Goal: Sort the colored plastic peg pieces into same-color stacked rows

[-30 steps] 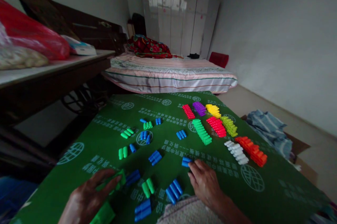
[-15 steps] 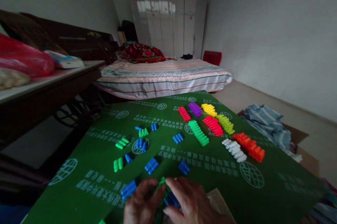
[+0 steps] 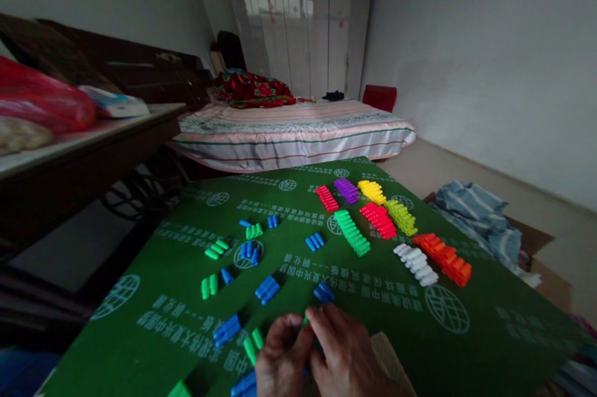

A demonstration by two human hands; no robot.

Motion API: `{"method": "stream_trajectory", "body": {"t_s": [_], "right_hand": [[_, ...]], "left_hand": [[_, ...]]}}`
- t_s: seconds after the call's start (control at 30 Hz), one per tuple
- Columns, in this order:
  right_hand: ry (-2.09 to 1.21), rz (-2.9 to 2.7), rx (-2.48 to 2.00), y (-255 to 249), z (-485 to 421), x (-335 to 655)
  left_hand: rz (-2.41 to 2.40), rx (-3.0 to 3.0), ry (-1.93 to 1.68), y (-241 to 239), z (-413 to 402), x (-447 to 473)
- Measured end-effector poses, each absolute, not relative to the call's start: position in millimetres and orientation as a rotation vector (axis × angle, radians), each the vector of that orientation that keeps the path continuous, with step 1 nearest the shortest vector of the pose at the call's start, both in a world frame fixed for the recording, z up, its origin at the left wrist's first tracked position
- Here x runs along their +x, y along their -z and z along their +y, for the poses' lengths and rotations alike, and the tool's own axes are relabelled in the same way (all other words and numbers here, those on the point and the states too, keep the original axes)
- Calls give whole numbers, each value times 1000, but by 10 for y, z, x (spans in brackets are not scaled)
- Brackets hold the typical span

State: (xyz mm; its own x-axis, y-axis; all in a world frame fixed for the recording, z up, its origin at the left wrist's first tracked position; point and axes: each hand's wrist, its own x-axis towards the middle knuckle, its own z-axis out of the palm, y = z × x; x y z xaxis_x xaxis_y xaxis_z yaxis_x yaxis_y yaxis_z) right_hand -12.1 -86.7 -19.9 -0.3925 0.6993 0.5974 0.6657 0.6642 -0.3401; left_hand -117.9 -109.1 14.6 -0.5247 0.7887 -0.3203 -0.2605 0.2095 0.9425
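My left hand (image 3: 283, 356) and my right hand (image 3: 342, 347) are together at the near edge of the board, fingertips closed in on a small green plastic block (image 3: 305, 321). Only a sliver of that block shows between the fingers. Left of my left hand lies a green block pair (image 3: 254, 345), with blue blocks (image 3: 244, 384) below it, partly hidden by the hand. Another blue block group (image 3: 227, 330) sits farther left. Just beyond my right hand rests a blue cluster (image 3: 323, 292). More blue blocks (image 3: 267, 290) lie ahead of my left hand.
The green printed board (image 3: 153, 347) carries rows sorted by colour at the right: green (image 3: 352, 233), white (image 3: 416, 264), orange (image 3: 442, 258), red (image 3: 377, 220) and others. A tan slab (image 3: 389, 359) is partly under my right arm. A striped bed (image 3: 289, 135) stands beyond the board.
Both hands have shifted right, still close together around a green block. The green pair and blue blocks left of my left hand now show. The view has tilted slightly.
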Motion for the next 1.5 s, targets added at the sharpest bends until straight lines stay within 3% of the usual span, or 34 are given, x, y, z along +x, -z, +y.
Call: {"method": "stream_trajectory", "body": {"t_s": [0.3, 0.87, 1.23, 1.5], "right_hand": [[-322, -2261, -1052, -10, -811, 109], [-433, -2179, -997, 24, -753, 262], [-79, -1985, -1622, 145, 319, 687], [-37, -2032, -1837, 211, 461, 595]], "left_hand": [[1560, 486, -1423, -140, -1127, -1159], [1517, 546, -1346, -102, -1115, -1137], [1535, 528, -1462, 11, -1185, -966], [1504, 472, -1490, 130, -1166, -1013]]}}
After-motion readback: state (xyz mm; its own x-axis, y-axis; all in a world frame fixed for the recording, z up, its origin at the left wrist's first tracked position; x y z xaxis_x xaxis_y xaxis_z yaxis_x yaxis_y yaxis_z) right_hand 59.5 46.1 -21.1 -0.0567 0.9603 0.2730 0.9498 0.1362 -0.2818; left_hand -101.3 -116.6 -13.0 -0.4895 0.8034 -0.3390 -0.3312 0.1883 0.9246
